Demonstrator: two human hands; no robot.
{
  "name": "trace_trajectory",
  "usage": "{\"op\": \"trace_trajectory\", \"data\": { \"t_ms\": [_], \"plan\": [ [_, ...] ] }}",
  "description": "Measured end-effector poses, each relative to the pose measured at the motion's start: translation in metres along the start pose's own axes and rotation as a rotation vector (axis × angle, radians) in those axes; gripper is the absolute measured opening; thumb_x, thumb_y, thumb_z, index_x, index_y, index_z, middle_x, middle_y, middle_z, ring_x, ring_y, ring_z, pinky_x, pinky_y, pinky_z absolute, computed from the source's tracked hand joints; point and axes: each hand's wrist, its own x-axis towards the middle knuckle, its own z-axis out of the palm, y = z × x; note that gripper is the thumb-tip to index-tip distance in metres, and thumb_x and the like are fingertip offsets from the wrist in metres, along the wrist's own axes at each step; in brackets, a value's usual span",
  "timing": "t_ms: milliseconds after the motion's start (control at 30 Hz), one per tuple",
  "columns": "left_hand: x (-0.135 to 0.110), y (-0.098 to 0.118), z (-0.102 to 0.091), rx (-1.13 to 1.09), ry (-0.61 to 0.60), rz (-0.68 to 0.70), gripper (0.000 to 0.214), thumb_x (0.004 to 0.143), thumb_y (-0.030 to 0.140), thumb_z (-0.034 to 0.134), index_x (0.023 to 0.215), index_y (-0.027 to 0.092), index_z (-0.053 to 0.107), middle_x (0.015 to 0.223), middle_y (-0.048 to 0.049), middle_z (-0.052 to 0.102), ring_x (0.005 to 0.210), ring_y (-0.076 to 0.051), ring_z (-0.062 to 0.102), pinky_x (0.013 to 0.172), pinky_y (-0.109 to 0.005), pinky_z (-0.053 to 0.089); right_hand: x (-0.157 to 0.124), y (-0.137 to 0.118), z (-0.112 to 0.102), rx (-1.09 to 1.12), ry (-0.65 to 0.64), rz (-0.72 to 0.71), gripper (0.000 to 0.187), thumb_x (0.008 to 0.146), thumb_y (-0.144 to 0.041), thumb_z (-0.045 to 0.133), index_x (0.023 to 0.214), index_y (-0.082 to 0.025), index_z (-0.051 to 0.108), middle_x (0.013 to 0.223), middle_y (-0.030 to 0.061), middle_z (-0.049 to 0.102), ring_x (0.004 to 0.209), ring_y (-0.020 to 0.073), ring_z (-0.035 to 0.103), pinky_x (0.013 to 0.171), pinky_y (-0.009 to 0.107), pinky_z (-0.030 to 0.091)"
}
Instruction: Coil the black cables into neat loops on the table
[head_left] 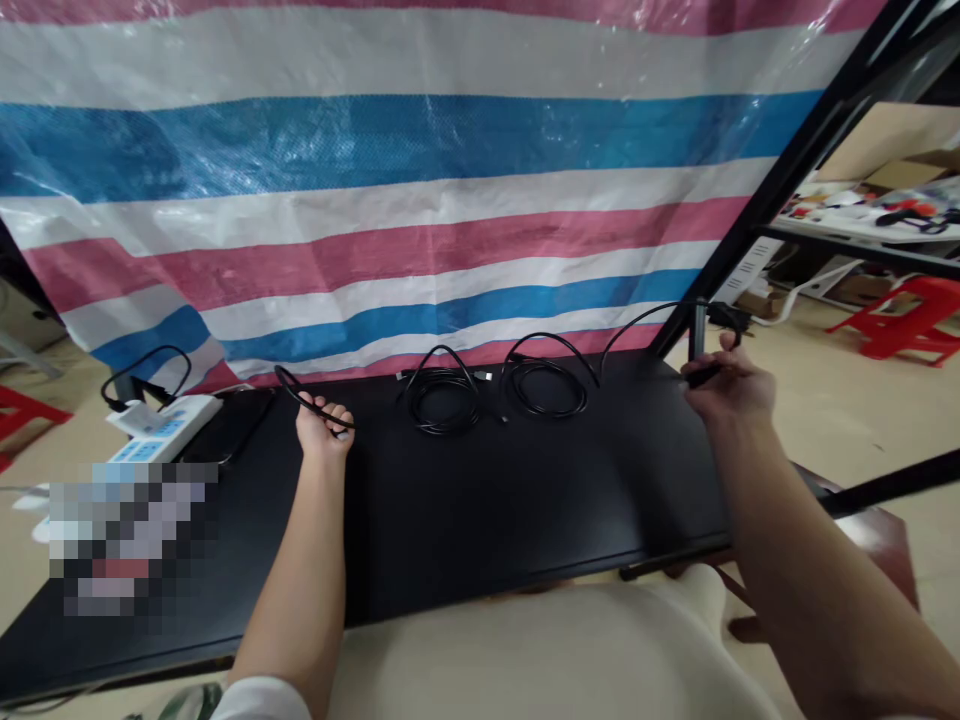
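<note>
"Black cable in both hands, then?"

"Yes. Closest in, just past a cream top (pixel 525 650), the left hand (pixel 324 435) rests at 11 o'clock on the black table (pixel 480 530). Its grip is clamped on a thin black cable (pixel 309 398) that curves across the fingers."

"And the right hand?"

"Out at 1 o'clock, near the table's far corner. Its grip is clamped on a black plug (pixel 703 375), just beside a dark upright post (pixel 699 335)."

"What lies between them?"

"A coiled black cable (pixel 442 398) sits at 12 o'clock, with a second coiled cable (pixel 544 385) just right of it. A loose length arcs from that second coil toward the post."

"Further out?"

"At 10 o'clock, a white power strip (pixel 166 425) holds a white adapter (pixel 135 418), beside a dark flat slab (pixel 229 425). Nearer, a pixelated patch (pixel 127 535) is impossible to read. A pink, white and blue striped tarp (pixel 375 230) hangs behind the table. At 2 o'clock, a red plastic stool (pixel 892 318) stands on the floor (pixel 825 420), below a cluttered shelf (pixel 855 225)."
</note>
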Motion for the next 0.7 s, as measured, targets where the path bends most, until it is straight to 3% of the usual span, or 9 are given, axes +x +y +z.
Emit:
{"op": "trace_trajectory", "data": {
  "t_ms": [100, 167, 233, 300, 400, 533, 700],
  "plan": [
    [-0.003, -0.005, 0.003, -0.002, -0.039, -0.011, 0.046, 0.094, 0.039, 0.032, 0.053, 0.018, 0.033, 0.041, 0.0105, 0.013, 0.026, -0.003, 0.015, 0.024, -0.013, 0.013, -0.012, 0.002, 0.012, -0.039, -0.118, 0.047, 0.013, 0.073, -0.013, 0.049, 0.063, -0.021, 0.045, 0.059, -0.0041, 0.045, 0.043, 0.0071, 0.04, 0.039, 0.019, 0.035],
    [-0.004, -0.003, 0.001, -0.015, -0.046, -0.003, 0.047, 0.094, 0.039, 0.032, 0.052, 0.018, 0.032, 0.041, 0.0104, 0.013, 0.026, -0.003, 0.015, 0.024, -0.013, 0.012, -0.014, 0.011, 0.019, -0.193, -0.157, -0.002, 0.018, 0.066, -0.02, 0.058, 0.064, -0.022, 0.039, 0.064, -0.0037, 0.047, 0.045, 0.0069, 0.038, 0.04, 0.02, 0.034],
    [-0.001, 0.004, -0.005, -0.037, -0.04, 0.02, 0.047, 0.094, 0.038, 0.032, 0.051, 0.018, 0.029, 0.04, 0.0102, 0.013, 0.026, -0.003, 0.014, 0.024, -0.013, 0.012, -0.013, 0.025, 0.025, -0.447, -0.149, -0.153, 0.034, 0.057, -0.028, 0.068, 0.067, -0.023, 0.036, 0.068, -0.0042, 0.047, 0.051, 0.0084, 0.041, 0.047, 0.024, 0.04],
    [0.003, 0.014, -0.013, -0.061, -0.026, 0.049, 0.048, 0.094, 0.038, 0.032, 0.051, 0.018, 0.027, 0.04, 0.0101, 0.013, 0.026, -0.003, 0.014, 0.024, -0.013, 0.012, -0.01, 0.039, 0.03, -0.738, -0.14, -0.384, 0.055, 0.043, -0.037, 0.078, 0.078, -0.024, 0.038, 0.08, -0.0011, 0.048, 0.069, 0.0151, 0.052, 0.065, 0.035, 0.049],
    [0.009, 0.027, -0.022, -0.089, -0.015, 0.084, 0.049, 0.095, 0.039, 0.029, 0.05, 0.018, 0.027, 0.039, 0.0097, 0.014, 0.026, -0.003, 0.014, 0.024, -0.013, 0.012, -0.006, 0.055, 0.034, -1.047, -0.175, -0.682, 0.094, 0.025, -0.053, 0.082, 0.1, -0.018, 0.037, 0.108, 0.0125, 0.043, 0.107, 0.0316, 0.046, 0.095, 0.054, 0.04],
    [0.012, 0.032, -0.024, -0.117, -0.03, 0.082, 0.052, 0.095, 0.042, 0.023, 0.05, 0.018, 0.028, 0.038, 0.0093, 0.015, 0.026, -0.003, 0.015, 0.025, -0.012, 0.014, -0.005, 0.07, 0.038, -1.176, -0.185, -0.802, 0.117, 0.033, -0.07, 0.074, 0.12, -0.009, 0.024, 0.123, 0.0228, 0.03, 0.123, 0.0392, 0.032, 0.104, 0.059, 0.028],
    [0.008, 0.02, -0.02, -0.115, -0.057, 0.036, 0.051, 0.095, 0.044, 0.024, 0.052, 0.018, 0.031, 0.04, 0.0096, 0.014, 0.026, -0.003, 0.016, 0.025, -0.012, 0.015, -0.023, 0.098, 0.04, -1.254, -0.244, -0.791, 0.127, 0.034, -0.076, 0.071, 0.127, -0.006, 0.018, 0.126, 0.0242, 0.027, 0.124, 0.0418, 0.028, 0.103, 0.061, 0.027]
  ]
}}
